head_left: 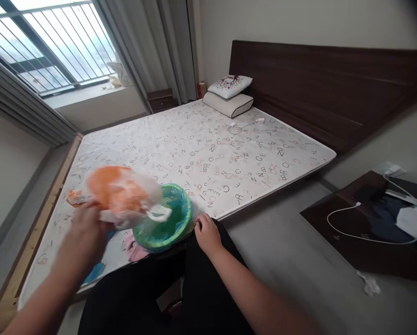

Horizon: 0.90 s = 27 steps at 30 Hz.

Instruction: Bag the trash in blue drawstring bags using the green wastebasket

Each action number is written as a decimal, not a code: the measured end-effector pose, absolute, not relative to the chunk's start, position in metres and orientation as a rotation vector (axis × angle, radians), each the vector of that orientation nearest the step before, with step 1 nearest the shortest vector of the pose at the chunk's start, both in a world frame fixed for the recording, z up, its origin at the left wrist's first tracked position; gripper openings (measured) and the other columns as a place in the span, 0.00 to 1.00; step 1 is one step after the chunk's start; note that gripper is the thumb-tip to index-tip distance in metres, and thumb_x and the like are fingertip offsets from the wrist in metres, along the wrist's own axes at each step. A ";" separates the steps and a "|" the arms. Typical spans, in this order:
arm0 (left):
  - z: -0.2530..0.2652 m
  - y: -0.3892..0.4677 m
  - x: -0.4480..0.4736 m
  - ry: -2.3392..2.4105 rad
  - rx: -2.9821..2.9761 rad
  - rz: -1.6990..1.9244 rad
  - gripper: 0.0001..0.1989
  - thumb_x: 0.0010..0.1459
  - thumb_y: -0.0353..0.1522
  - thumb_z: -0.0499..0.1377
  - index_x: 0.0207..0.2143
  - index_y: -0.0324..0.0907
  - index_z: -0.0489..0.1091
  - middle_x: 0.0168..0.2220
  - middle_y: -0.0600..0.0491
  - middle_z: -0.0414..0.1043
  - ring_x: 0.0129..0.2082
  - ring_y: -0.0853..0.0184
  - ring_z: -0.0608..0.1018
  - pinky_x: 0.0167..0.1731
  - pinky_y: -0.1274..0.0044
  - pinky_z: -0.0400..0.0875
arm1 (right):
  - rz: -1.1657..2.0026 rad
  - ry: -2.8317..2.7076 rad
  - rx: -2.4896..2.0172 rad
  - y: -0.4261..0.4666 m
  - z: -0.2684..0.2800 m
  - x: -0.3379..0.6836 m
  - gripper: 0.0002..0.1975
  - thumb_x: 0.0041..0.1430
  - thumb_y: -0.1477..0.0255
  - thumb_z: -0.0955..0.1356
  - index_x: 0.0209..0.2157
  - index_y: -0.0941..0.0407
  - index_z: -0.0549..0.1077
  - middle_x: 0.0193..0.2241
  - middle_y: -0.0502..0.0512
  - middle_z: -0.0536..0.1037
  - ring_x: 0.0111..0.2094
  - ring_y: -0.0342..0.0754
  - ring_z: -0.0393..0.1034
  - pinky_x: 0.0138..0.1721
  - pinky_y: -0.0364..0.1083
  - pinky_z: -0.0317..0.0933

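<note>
Our left hand is closed on the near side of a plastic bag, holding it above the mattress and partly in front of the green basket. Our right hand rests on the knee with its fingers curled; we cannot tell whether they hold anything.

We judge the bag light, soft and a little slippery, thin enough to tear if yanked. Gathering a bunched fold, or hooking the white loop on its far side, should serve us better than pinching one layer. Blur hides what it contains.

The bag is orange under a cloudy, crumpled white film. The basket is round, with a netlike wall and a pale green rim. Beside it lies a rumpled pink cloth. Under these, the mattress is smooth and letter-printed, reaching toward a flat, dark wooden headboard.
</note>
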<state>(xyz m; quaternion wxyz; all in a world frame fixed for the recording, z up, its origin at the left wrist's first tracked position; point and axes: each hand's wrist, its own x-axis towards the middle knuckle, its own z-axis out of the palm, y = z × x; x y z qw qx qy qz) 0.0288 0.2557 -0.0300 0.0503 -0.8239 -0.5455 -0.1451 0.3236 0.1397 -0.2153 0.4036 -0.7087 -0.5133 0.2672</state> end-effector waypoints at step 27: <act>-0.184 0.196 0.007 -2.650 -2.503 -0.749 0.25 0.65 0.51 0.45 0.27 0.44 0.66 0.27 0.49 0.75 0.33 0.56 0.78 0.33 0.72 0.62 | 0.985 -1.652 -1.743 0.102 -0.119 0.390 0.10 0.60 0.65 0.61 0.27 0.54 0.65 0.23 0.48 0.70 0.28 0.46 0.65 0.33 0.43 0.59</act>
